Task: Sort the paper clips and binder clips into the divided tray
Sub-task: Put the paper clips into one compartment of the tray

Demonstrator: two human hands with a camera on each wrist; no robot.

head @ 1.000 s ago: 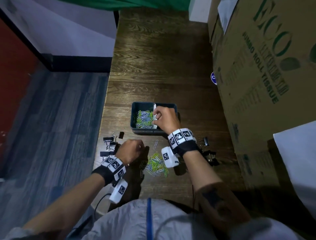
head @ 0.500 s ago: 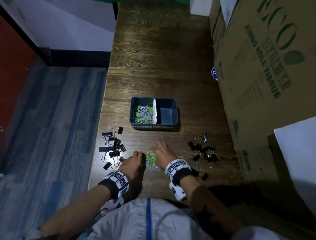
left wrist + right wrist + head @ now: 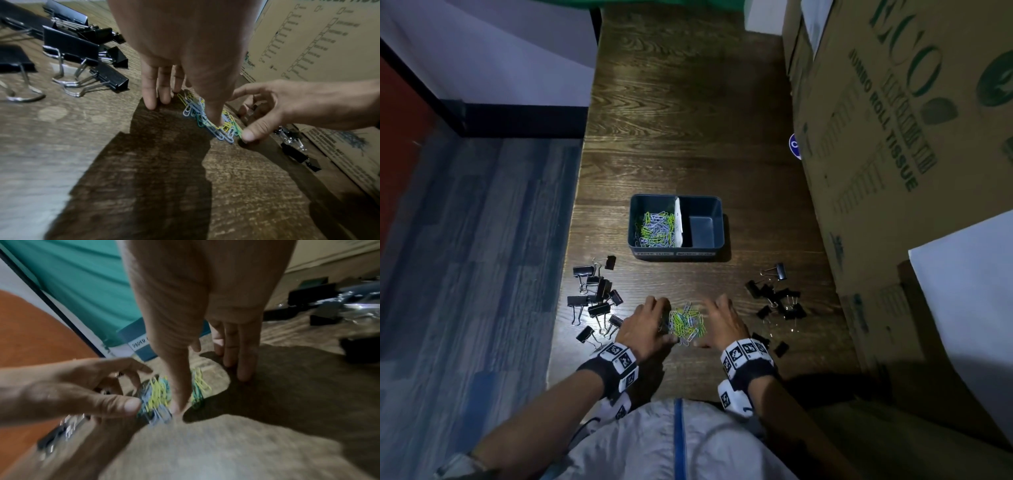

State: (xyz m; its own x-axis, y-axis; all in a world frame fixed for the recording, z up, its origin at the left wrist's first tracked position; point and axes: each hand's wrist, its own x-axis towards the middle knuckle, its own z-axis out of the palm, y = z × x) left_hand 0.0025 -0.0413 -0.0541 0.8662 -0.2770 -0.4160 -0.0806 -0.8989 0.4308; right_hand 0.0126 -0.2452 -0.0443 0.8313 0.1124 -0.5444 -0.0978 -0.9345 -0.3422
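Observation:
A loose pile of green, yellow and pale blue paper clips (image 3: 686, 322) lies on the wooden table near its front edge. My left hand (image 3: 650, 317) and right hand (image 3: 717, 317) flank the pile, one on each side. The left fingers (image 3: 150, 91) point straight down onto the table, and the left thumb (image 3: 211, 113) presses on the paper clips (image 3: 225, 134). The right fingers (image 3: 242, 360) also stand straight on the wood beside the pile (image 3: 158, 394). The divided dark tray (image 3: 717, 205) sits farther back; its left half holds paper clips (image 3: 655, 226), its right half is bare.
Black binder clips lie in two groups, one to the left (image 3: 595, 298) and one to the right (image 3: 777, 299) of the hands. A large cardboard box (image 3: 893, 137) stands along the table's right side. The table's left edge (image 3: 577, 212) drops to the floor.
My right hand has come back from the tray to the pile on the table. Both hands now bracket the paper clips, closer around them than half a second ago.

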